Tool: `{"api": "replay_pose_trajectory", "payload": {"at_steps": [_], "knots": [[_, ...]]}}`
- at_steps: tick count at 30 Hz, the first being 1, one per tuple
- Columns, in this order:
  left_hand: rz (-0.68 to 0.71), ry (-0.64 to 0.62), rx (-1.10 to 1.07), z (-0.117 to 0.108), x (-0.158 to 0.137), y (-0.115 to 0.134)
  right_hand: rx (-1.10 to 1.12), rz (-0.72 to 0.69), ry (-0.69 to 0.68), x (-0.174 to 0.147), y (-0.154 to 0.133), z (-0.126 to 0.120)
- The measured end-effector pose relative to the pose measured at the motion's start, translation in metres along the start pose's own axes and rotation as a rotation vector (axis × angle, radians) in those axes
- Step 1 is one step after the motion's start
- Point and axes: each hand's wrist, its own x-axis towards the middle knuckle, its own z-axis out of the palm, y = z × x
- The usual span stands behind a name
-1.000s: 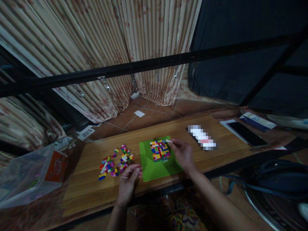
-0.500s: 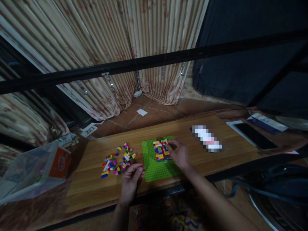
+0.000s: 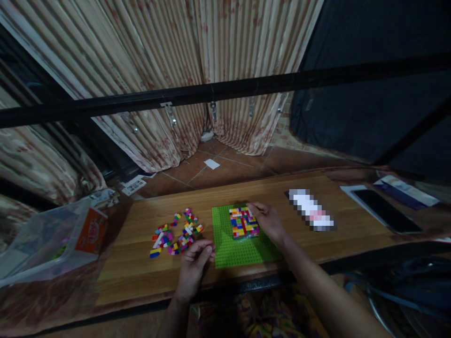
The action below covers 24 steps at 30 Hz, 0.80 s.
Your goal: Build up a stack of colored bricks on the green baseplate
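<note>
A green baseplate (image 3: 243, 256) lies on the wooden table, carrying a flat block of many-coloured toy bricks (image 3: 244, 223). My right hand (image 3: 270, 223) is at the block's far right corner, thumb and fingertips pinched together; anything between them is too small to make out. Beside the plate's left edge, my left hand (image 3: 195, 265) hovers with curled fingers and the thumb against them. What it may hold is hidden. Loose toy bricks (image 3: 176, 237) lie in a scattered pile just beyond and left of that hand.
At the left stands a clear plastic box (image 3: 59, 239) with an orange label. A blurred-out item (image 3: 310, 210) lies on the table (image 3: 134, 277) to the right, and past it a black phone-like slab (image 3: 387, 211). A dark metal bar (image 3: 239, 88) crosses before the curtains.
My right hand has drawn slightly toward the block's far right corner, uncovering more of its right side. The left hand keeps its pose. The whole view has shifted a little.
</note>
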Motion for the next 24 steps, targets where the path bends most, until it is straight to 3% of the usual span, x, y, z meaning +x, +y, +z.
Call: {"api": "replay_pose_trajectory", "payload": {"at_steps": [11,24], "knots": [[0.012,-0.013,-0.013,-0.001,-0.001,-0.004,-0.058,0.03,-0.181,0.008,-0.006,-0.008],[-0.01,-0.006,-0.031,0.001,-0.001,-0.005,-0.155,0.011,-0.172,0.009,-0.004,-0.008]]}}
